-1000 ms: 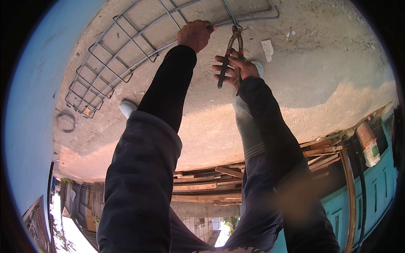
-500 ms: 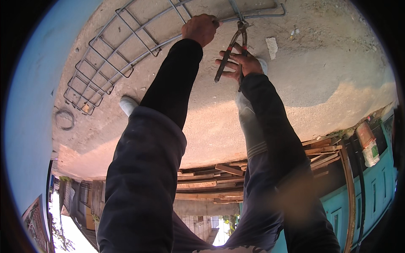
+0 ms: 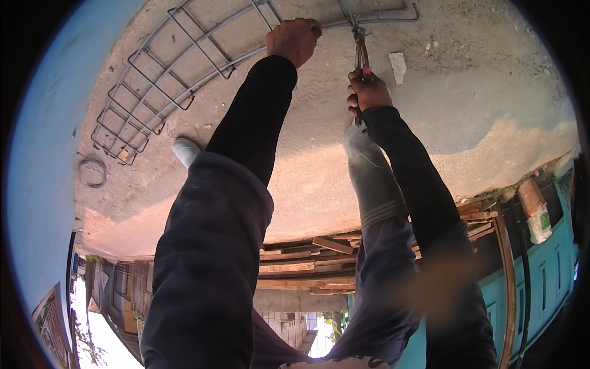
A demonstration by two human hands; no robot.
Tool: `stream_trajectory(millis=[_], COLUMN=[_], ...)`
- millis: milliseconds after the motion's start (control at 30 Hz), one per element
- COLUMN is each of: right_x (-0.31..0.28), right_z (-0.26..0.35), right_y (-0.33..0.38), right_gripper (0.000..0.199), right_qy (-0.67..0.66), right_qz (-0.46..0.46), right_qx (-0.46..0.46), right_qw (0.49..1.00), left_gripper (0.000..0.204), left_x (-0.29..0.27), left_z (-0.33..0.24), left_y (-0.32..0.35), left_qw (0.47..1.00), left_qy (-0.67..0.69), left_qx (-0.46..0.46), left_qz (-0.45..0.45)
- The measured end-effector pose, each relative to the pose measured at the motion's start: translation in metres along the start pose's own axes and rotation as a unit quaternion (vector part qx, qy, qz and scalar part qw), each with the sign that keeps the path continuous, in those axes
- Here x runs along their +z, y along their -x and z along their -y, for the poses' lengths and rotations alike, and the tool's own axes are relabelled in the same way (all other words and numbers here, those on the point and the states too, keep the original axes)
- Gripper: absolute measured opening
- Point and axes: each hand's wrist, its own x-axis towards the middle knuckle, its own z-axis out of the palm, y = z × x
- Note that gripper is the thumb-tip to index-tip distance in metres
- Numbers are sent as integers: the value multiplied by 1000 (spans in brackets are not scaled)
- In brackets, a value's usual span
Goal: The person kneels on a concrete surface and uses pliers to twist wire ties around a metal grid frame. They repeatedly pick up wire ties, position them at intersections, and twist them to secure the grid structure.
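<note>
The left hand (image 3: 294, 39) closes its fingers around a long bar of the steel rebar cage (image 3: 166, 92) lying on the concrete ground (image 3: 479, 111), while the right hand (image 3: 367, 93) grips the pincers (image 3: 361, 52), their head touching the bar just beside it.

Right of the rebar cage (image 3: 166, 92), bare concrete ground (image 3: 491, 92) lies open past a small white scrap (image 3: 399, 66). Below the cage, a grey boot (image 3: 186, 150) and wire coil (image 3: 92, 172) crowd the ground.
</note>
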Motion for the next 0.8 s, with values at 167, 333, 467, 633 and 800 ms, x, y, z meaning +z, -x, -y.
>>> stream_trajectory(millis=[167,333,467,633,800], right_x=[-70,-89,-88,-143,-112], right_z=[-4,18,35,92,50], right_y=[-33,-35,-31,-60,-44], right_gripper=[19,23,26,39,50], right_qy=[455,542,655,786,685], right_qz=[-107,-72,-89,-77,-100], right_qx=[-350,-274,-231,-334,-179], right_qw=[812,791,714,515,699], left_gripper=[38,31,28,36,31], left_x=[-2,2,1,6,5], left_z=[-2,-6,2,-1,-3], left_y=[2,8,7,1,3], left_qw=[1000,999,997,997,998], left_qy=[11,-27,-68,-51,-47], left_qx=[6,19,34,48,17], left_qz=[15,5,5,11,23])
